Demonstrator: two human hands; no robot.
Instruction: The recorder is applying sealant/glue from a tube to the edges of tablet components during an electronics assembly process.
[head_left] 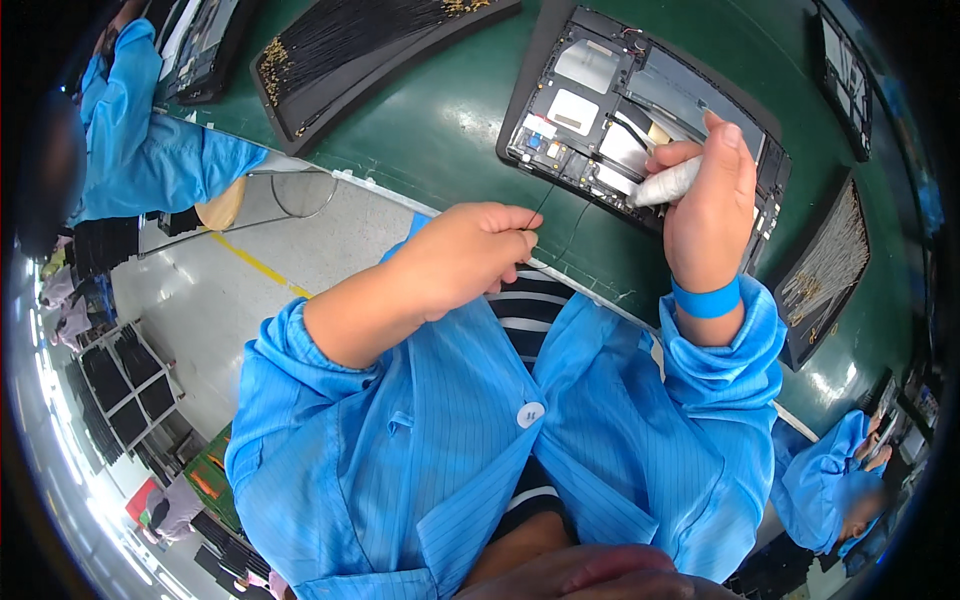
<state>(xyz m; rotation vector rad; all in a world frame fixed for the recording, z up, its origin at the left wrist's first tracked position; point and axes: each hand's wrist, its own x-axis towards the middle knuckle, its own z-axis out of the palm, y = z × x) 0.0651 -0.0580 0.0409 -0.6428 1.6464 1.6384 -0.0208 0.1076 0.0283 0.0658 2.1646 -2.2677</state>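
Observation:
An opened flat electronic device point(573, 112), probably a tablet or laptop body, lies on a black mat at the table's near side, its boards and silver panels exposed. My left hand point(465, 255) is just off its near left corner, fingertips pinched on a thin black cable point(541, 206). Fine dark strands run between that hand and the device's near edge. Over the near right part of the device rests my right hand point(710, 215), one digit wrapped in white point(665, 186) and touching the board area. Its other fingers are apart, and I see nothing held in them. A blue band point(708, 298) circles the right wrist.
A black tray of dark cables with gold ends point(350, 70) stands at the far left. Another tray of pale cables point(828, 265) is on the right. More opened devices point(845, 80) sit on the green table point(440, 130). Blue-sleeved people point(125, 150) work at both sides.

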